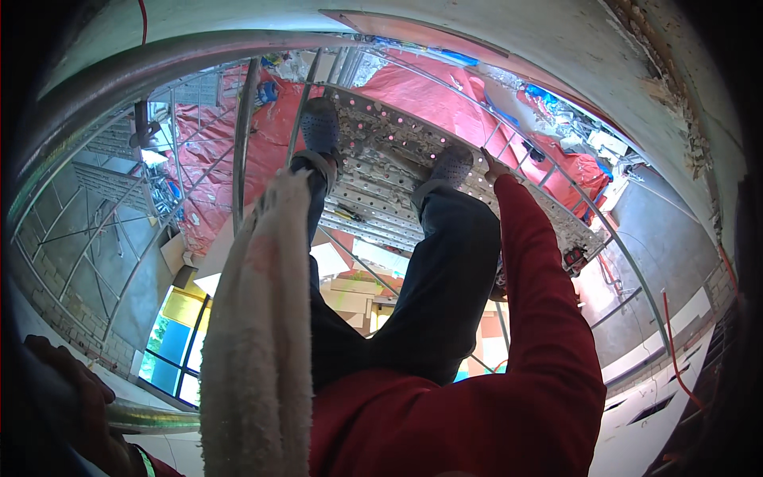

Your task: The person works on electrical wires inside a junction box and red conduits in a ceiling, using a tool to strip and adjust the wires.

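My left hand (pixel 75 393) is at the lower left, in deep shadow. Its fingers look curled where a metal tube (pixel 155 418) runs in behind them. Stretched forward in a red sleeve, my right arm ends in my right hand (pixel 496 168), beside my foot at the edge of a perforated metal platform (pixel 373 187). Those fingers look closed, and a thin dark tip sticks out; what it belongs to is too small to tell. A pale towel (pixel 258 342) hangs down in front of me, hiding part of my left leg.
Both my shoes (pixel 451 165) rest on the debris-strewn platform. Scaffold tubes (pixel 245 143) and thin rails surround it. Far below lie red sheeting (pixel 203 151), cardboard (pixel 350 298) and rubble. A small dark tool (pixel 346 213) lies on the planks. A plastered wall (pixel 668 103) curves along the right.
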A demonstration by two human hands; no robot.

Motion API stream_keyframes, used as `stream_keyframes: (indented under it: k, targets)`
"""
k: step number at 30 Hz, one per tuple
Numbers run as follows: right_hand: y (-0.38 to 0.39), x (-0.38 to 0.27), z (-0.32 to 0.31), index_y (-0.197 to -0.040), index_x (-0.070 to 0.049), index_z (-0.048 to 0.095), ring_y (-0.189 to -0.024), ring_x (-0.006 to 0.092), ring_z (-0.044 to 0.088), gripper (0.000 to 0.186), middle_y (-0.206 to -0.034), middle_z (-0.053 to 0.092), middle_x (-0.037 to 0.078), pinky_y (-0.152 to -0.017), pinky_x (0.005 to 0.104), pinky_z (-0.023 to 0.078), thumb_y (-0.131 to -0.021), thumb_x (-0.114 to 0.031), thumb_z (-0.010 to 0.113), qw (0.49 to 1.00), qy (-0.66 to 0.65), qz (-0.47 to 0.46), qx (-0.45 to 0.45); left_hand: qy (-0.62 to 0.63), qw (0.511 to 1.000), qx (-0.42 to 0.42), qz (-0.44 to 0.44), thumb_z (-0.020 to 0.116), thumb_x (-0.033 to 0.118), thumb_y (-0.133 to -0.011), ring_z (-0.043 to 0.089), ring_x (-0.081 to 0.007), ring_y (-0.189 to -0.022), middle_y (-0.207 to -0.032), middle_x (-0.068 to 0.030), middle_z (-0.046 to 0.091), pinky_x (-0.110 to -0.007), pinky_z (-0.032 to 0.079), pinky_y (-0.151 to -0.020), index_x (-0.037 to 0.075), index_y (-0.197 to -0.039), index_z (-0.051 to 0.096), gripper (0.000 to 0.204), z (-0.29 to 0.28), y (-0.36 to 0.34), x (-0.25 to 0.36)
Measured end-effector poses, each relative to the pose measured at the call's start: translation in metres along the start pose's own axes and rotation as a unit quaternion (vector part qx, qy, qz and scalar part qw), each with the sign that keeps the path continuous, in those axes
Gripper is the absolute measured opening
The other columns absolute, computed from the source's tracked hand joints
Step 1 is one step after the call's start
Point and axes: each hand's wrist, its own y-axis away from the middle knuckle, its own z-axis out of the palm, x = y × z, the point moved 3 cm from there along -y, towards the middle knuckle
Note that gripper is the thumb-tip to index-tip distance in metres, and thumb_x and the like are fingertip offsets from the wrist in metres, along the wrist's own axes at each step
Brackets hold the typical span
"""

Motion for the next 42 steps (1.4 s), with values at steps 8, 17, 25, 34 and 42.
stream_keyframes:
  k: [8, 17, 25, 34, 42]
  targets:
    - [0.017, -0.014, -0.009, -0.162, -0.049, 0.008, -0.137, 0.0412, 0.053, 0.097, -0.150, 0.056, 0.012, -0.107, 0.0579, 0.048, -0.091, -0.010, 0.060, 0.999, 0.016, 0.026, 0.025, 0.009, 1.000, 0.010, -0.013, 0.075, -0.005, -0.078, 0.063, -0.0143, -0.064, -0.088, -0.0097, 0.065, -0.025, 0.056, -0.053, -0.002, -0.129, 0.050, 0.057, 0.002, 0.003, 0.002]
    - [0.160, -0.041, -0.062, -0.162, -0.048, -0.001, -0.105, 0.0421, 0.068, 0.091, -0.120, 0.071, 0.018, -0.086, 0.0584, 0.056, -0.101, -0.025, 0.062, 0.978, 0.065, -0.103, 0.167, -0.167, 0.983, 0.076, 0.012, 0.072, 0.007, -0.077, 0.058, -0.0241, -0.112, -0.133, -0.0186, 0.057, -0.038, 0.042, -0.098, -0.005, -0.146, 0.044, 0.075, -0.019, 0.006, -0.029]
    - [0.359, -0.068, -0.131, -0.162, -0.050, 0.003, -0.091, 0.0410, 0.070, 0.094, -0.107, 0.067, 0.023, -0.072, 0.0551, 0.058, -0.098, -0.022, 0.066, 0.942, 0.141, -0.148, 0.266, -0.101, 0.986, 0.001, 0.132, 0.067, 0.012, -0.088, 0.070, -0.0417, -0.087, -0.098, -0.0251, 0.066, -0.049, 0.053, -0.078, 0.001, -0.135, 0.046, 0.053, 0.000, -0.004, 0.000]
    - [0.559, -0.084, -0.175, -0.139, -0.022, 0.056, -0.092, 0.0394, 0.067, 0.041, -0.110, 0.061, 0.019, -0.070, 0.0540, 0.058, -0.098, -0.026, 0.062, 0.888, 0.202, -0.146, 0.386, -0.087, 0.974, 0.050, 0.202, 0.068, 0.015, -0.091, 0.066, -0.0501, -0.089, -0.108, -0.0278, 0.064, -0.051, 0.055, -0.072, 0.000, -0.136, 0.045, 0.053, 0.000, 0.015, 0.010]
    - [0.676, -0.099, -0.170, -0.132, -0.019, 0.064, -0.098, 0.0362, 0.063, 0.037, -0.113, 0.060, 0.017, -0.075, 0.0527, 0.055, -0.096, -0.019, 0.055, 0.847, 0.221, -0.176, 0.450, -0.158, 0.948, 0.110, 0.253, 0.067, 0.010, -0.088, 0.056, -0.0459, -0.117, -0.132, -0.0285, 0.051, -0.052, 0.051, -0.095, -0.004, -0.145, 0.040, 0.064, -0.011, 0.036, 0.031]
